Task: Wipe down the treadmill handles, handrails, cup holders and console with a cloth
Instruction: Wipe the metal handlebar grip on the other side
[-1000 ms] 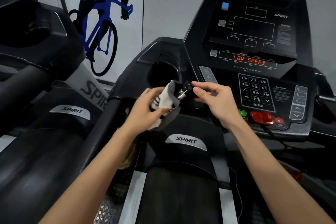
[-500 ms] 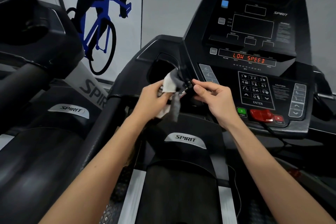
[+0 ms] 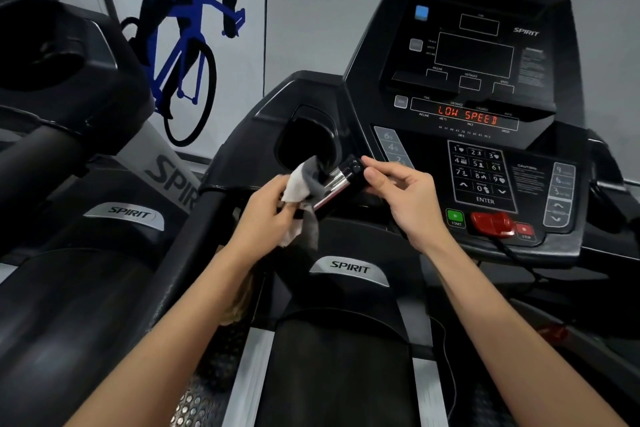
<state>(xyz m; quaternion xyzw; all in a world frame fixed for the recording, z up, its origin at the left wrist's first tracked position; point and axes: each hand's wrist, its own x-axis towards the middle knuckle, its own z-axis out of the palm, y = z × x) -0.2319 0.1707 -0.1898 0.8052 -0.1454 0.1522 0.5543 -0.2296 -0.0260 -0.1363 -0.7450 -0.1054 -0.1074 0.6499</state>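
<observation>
Handle-wiping seems the step in hand: our left hand grips the cloth against the chrome handle just beside the cup holder, our right hand pinches its black tip, and next we should slide the cloth along it.

The cloth is soft, limp fabric, crumpled. The handle carries a glossy chrome metal plate and a matt black plastic end, while the console and cup holder are smooth black plastic with a dull sheen. The near side rail looks like brushed metal.
</observation>
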